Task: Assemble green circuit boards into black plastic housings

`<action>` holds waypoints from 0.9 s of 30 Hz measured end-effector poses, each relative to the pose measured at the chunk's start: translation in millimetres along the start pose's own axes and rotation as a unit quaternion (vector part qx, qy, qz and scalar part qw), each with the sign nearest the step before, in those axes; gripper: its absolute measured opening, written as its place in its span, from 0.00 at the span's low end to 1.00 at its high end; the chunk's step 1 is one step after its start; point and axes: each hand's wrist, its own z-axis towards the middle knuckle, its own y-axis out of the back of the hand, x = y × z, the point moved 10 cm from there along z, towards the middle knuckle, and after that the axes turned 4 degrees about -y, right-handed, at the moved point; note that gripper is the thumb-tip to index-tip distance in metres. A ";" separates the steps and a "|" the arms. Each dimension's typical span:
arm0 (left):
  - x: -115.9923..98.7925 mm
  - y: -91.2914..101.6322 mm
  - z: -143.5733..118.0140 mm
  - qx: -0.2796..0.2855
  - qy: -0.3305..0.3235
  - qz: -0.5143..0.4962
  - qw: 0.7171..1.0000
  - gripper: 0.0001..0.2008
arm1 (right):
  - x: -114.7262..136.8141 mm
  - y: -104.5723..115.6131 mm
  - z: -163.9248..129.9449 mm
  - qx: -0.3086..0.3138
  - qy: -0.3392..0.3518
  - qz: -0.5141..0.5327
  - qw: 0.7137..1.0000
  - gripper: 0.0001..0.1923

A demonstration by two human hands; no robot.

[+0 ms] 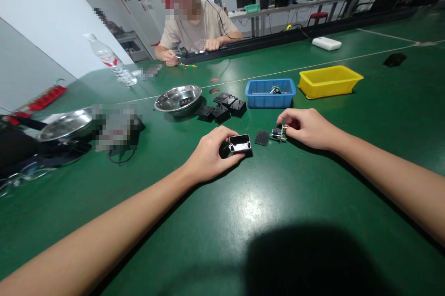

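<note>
My left hand (213, 153) grips a small black plastic box (239, 146) by its sides, low over the green table. The box's open face is turned toward me, and its hollow inside shows. In my right hand (309, 128), thumb and fingers pinch a small circuit board (281, 133) with metal parts sticking out of it. A flat black lid (262, 138) lies on the table between the box and the board. Part of the board is hidden behind my fingertips.
Beyond my hands are several black boxes (222, 107), a metal bowl (178, 101), a blue bin (270, 98) with small parts and a yellow bin (330, 84). A water bottle (110, 60) stands at the far left. Across the table a person (198, 27) handles small parts.
</note>
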 end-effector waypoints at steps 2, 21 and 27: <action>0.4 -0.5 -0.3 0.002 -0.001 0.002 1.000 0.15 | 1.4 -0.6 -0.4 0.005 0.004 0.003 1.000 0.10; 4.3 -3.2 -2.1 0.007 0.009 -0.002 1.000 0.19 | 10.8 9.4 -4.4 -0.060 -0.005 0.052 0.997 0.06; -1.0 1.5 -1.4 -0.016 -0.009 -0.014 1.000 0.18 | 28.6 1.8 -10.0 -0.076 0.027 0.110 0.991 0.06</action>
